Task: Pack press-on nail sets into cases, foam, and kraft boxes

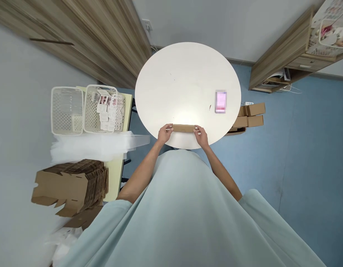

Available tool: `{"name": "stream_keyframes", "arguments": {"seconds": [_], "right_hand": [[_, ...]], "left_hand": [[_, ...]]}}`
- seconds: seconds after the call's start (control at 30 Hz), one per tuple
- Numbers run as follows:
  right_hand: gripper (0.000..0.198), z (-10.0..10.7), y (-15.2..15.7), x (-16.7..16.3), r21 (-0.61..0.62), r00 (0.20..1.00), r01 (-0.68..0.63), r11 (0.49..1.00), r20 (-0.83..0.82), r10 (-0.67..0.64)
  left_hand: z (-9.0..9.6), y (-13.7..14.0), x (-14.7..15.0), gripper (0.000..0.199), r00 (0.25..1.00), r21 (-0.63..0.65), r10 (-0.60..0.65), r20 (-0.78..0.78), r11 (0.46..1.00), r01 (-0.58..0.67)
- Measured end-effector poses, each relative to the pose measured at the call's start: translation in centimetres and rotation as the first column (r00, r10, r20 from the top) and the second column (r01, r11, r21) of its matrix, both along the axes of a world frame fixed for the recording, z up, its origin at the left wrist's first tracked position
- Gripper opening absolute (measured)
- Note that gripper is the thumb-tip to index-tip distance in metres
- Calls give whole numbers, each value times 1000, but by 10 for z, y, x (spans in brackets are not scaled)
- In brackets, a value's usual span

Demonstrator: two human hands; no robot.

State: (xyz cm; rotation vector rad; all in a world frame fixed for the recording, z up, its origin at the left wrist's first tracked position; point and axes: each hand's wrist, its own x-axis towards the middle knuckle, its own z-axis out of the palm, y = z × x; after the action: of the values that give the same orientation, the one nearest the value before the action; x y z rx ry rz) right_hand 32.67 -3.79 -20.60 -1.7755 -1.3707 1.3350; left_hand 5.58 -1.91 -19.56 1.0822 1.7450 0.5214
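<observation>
A small brown cardboard box (183, 128) is held level over the near edge of the round white table (185, 74). My left hand (164, 134) grips its left end, fingers bent around the corner. At the opposite end, my right hand (201, 135) pinches the box between thumb and fingers. The long side of the box faces me and looks closed; its underside is hidden. Farther right on the tabletop lies a blurred pink rectangular item (221, 101), apart from both hands.
On the left, a yellow side table (113, 178) carries two white baskets (67, 111), one with printed cards (106, 111), white foam sheets (90, 146) and stacked flat cardboard boxes (68, 185). Several folded boxes (251, 115) sit right of the round table. A wooden cabinet (285, 48) stands beyond.
</observation>
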Motion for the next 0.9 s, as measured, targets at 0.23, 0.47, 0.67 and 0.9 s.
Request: {"name": "stream_keyframes", "arguments": {"seconds": [0.23,0.47,0.67,0.9], "right_hand": [[55,-10,-51,8,18,994,111,994,2,-111],[44,-20,-88,39,-86,993,119,989,17,-118],[52,-5,-126,81,-121,977,185,975,-85,-195],[68,29,-165,150,-83,952,296,952,-58,-301]], "left_hand": [[1,-52,24,52,997,-154,56,47,987,-48],[-4,-115,61,36,985,-196,144,94,973,-123],[-1,-160,108,40,948,-65,253,194,967,-245],[4,-179,181,36,913,-24,250,323,966,-256]]}}
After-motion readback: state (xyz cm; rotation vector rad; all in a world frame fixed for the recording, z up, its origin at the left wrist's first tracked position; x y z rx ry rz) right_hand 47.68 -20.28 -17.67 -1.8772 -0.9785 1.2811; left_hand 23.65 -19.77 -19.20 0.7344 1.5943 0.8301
